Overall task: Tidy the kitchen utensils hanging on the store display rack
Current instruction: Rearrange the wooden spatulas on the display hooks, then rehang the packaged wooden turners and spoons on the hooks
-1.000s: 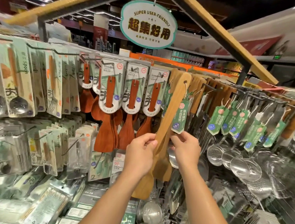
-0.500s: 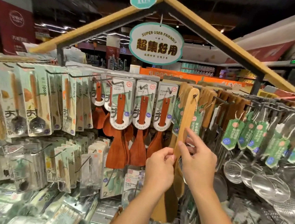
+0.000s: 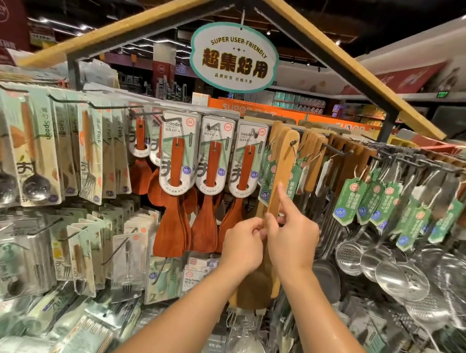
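Observation:
A light wooden spatula hangs by its top hole on a black peg at the middle of the display rack, with more light spatulas behind it. My left hand pinches the spatula's handle from the left at mid height. My right hand holds the same handle from the right, its index finger stretched up along the wood. The spatula's blade shows below and between my wrists. A green price tag hangs beside the handle.
Dark red wooden turners on white cards hang just left of my hands. Packaged spoons and forks fill the far left. Steel skimmers and ladles with green tags hang to the right. An oval sign hangs under the wooden roof frame.
The spatula went from tilted to hanging straight on its peg. Both hands moved together onto its handle, and my right index finger now points up along it. The camera view rose.

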